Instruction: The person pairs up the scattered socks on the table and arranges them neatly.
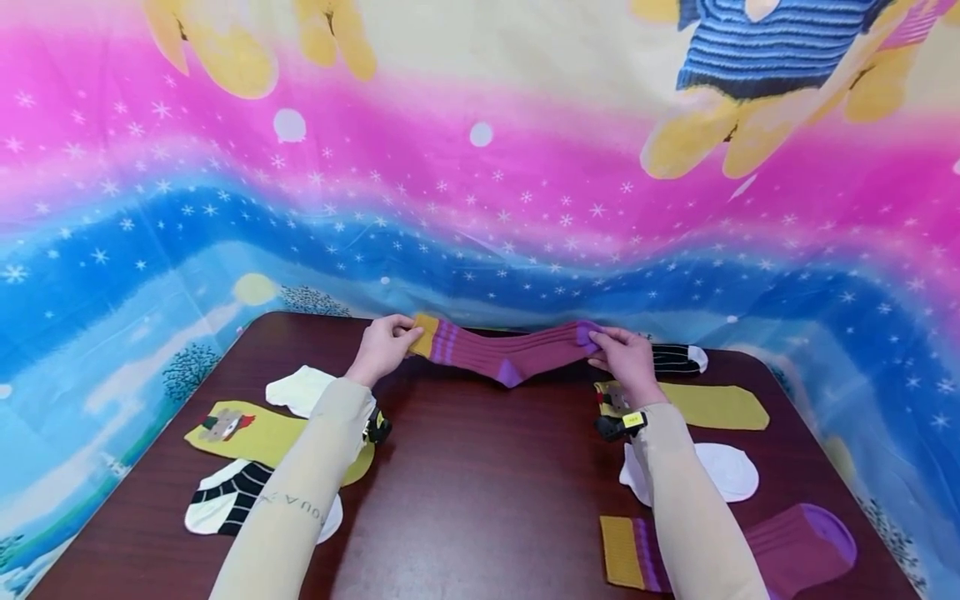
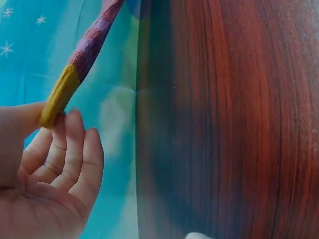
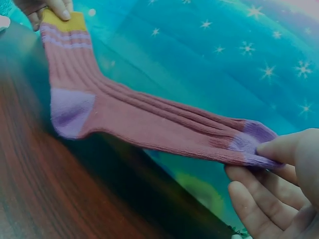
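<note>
A ribbed mauve sock (image 1: pixel 480 350) with a mustard cuff and purple heel and toe is stretched sideways between both hands near the table's far edge. My left hand (image 1: pixel 382 346) pinches the mustard cuff between thumb and fingers; in the left wrist view the other fingers of that hand (image 2: pixel 65 169) are spread beneath it. At the other end, my right hand (image 1: pixel 626 358) pinches the purple toe, its thumb on top in the right wrist view. The purple heel (image 3: pixel 72 112) hangs lowest. A similar mauve sock (image 1: pixel 802 550) lies at the front right, partly hidden by my right forearm.
Left on the dark wooden table (image 1: pixel 465 500) lie a white sock (image 1: pixel 300 390), a yellow bear sock (image 1: pixel 258 433) and a black-and-white sock (image 1: pixel 228 500). To the right are a black striped sock (image 1: pixel 675 358), a yellow sock (image 1: pixel 712 406) and a white sock (image 1: pixel 727 472). A patterned curtain (image 1: pixel 450 183) surrounds the table.
</note>
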